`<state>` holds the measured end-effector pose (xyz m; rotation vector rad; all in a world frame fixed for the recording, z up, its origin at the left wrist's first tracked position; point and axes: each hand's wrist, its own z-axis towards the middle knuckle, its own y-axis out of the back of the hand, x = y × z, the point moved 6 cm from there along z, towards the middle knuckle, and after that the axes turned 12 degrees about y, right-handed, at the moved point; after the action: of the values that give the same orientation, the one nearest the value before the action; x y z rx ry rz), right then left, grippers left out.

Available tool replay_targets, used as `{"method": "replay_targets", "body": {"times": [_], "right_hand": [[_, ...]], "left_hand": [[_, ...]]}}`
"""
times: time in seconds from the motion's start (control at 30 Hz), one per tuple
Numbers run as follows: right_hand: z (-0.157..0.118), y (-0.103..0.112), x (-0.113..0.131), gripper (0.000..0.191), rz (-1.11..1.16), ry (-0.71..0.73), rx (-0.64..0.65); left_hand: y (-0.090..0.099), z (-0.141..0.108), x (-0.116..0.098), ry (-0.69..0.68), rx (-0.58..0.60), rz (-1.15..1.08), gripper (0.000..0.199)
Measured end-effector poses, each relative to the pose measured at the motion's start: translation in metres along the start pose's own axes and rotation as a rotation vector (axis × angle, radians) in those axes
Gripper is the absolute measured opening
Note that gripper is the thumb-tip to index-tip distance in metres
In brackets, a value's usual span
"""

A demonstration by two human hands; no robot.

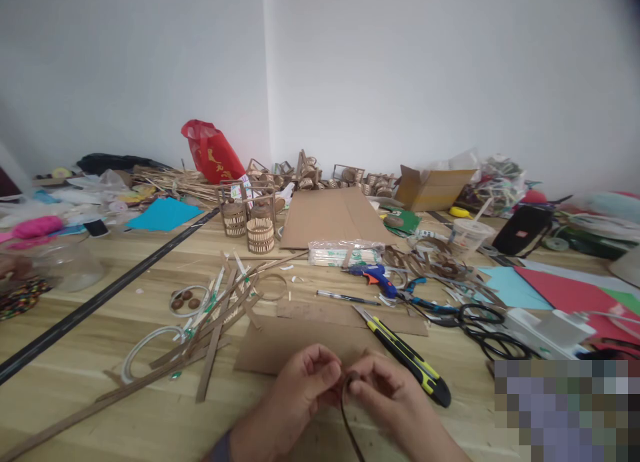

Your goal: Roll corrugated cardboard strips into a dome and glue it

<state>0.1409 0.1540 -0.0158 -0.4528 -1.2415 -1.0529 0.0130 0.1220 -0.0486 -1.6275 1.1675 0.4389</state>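
Note:
Low in the middle of the head view, a thin brown strip (pixel 349 425) curls over at its upper end and hangs down toward me. My right hand (pixel 395 392) pinches that curled end between thumb and forefinger. Closed fingers of my left hand (pixel 307 385) meet the strip from the other side, though their tips are partly hidden. Under and beyond both hands lies a piece of brown cardboard (pixel 265 345). A yellow and black utility knife (pixel 405 355) rests just right of it, blade pointing away. More flat brown strips (pixel 213 355) lie crossed to the left.
Small slatted baskets (pixel 261 235) stand at the back beside a large cardboard sheet (pixel 335 215). A blue glue gun (pixel 375 275), pliers (pixel 435 307), black scissors (pixel 493 332) and a pen (pixel 347 297) lie ahead. White rings (pixel 133 355) sit left. A person's hand (pixel 15 265) shows far left.

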Motion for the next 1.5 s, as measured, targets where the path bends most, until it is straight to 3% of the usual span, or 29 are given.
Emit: {"method": "replay_targets", "body": {"times": [0.1, 0.2, 0.3, 0.37, 0.6, 0.8, 0.93, 1.13, 1.23, 1.37, 1.5], "right_hand": [[-0.002, 0.000, -0.011, 0.035, 0.322, -0.130, -0.129], [-0.005, -0.007, -0.019, 0.037, 0.542, -0.170, -0.192], [-0.008, -0.021, -0.025, 0.038, 0.739, -0.199, -0.173], [-0.011, -0.029, -0.026, 0.036, 0.851, -0.221, -0.155], [-0.017, -0.043, -0.025, 0.029, 1.035, -0.278, -0.089], [-0.016, -0.037, -0.036, 0.032, 0.935, -0.303, -0.061], [-0.015, -0.034, -0.039, 0.034, 0.828, -0.311, -0.006], [-0.015, -0.034, -0.020, 0.028, 0.834, -0.267, -0.183], [-0.016, -0.033, -0.019, 0.033, 0.780, -0.259, -0.192], [-0.015, -0.016, -0.020, 0.032, 0.493, -0.177, -0.205], [-0.011, 0.002, 0.002, 0.022, -0.011, 0.095, -0.217]], "left_hand": [[-0.004, -0.004, -0.008, -0.114, 0.030, 0.078, 0.053], [-0.007, -0.012, -0.018, -0.324, -0.025, 0.335, 0.040], [-0.015, -0.025, -0.026, -0.569, -0.105, 0.621, 0.017], [-0.020, -0.033, -0.029, -0.679, -0.120, 0.757, 0.016], [-0.026, -0.045, -0.029, -0.852, -0.153, 0.918, 0.023], [-0.024, -0.042, -0.032, -0.808, -0.191, 0.833, 0.021], [-0.023, -0.044, -0.034, -0.856, -0.204, 0.900, 0.026], [-0.024, -0.050, -0.029, -0.957, -0.273, 1.065, 0.032], [-0.026, -0.052, -0.028, -0.978, -0.283, 1.105, 0.035], [-0.018, -0.043, -0.032, -0.760, -0.300, 0.887, 0.021], [-0.011, -0.028, -0.027, -0.489, -0.233, 0.561, 0.017]]}}
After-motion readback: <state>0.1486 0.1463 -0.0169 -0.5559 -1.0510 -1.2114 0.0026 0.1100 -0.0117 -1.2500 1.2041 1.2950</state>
